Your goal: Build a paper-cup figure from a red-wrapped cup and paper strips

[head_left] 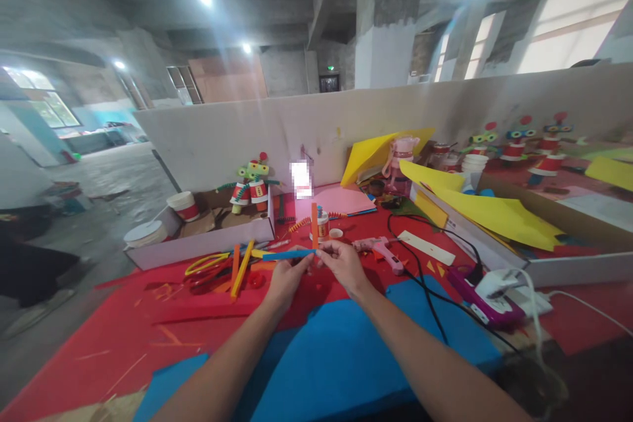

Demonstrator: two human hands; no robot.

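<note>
My left hand [287,280] pinches a blue paper strip [284,255] that lies sideways and ends in yellow at its left. The fingers of my right hand [345,267] are closed where this strip meets an upright orange paper strip [314,223]; the two form a corner. Fingers hide part of the joint. Just behind them stands a small white cup figure [322,227] with coiled paper arms. A pink hot glue gun [388,254] lies to the right of my right hand. Yellow-handled scissors [205,265] and loose yellow strips [242,270] rest left of my left hand.
Blue sheets [356,349] cover the near part of the red tabletop [109,336]. A box [198,245] at the left holds finished cup figures [252,188]. At the right are a purple power strip [487,297], black cables [428,297] and a box with yellow sheets [504,217].
</note>
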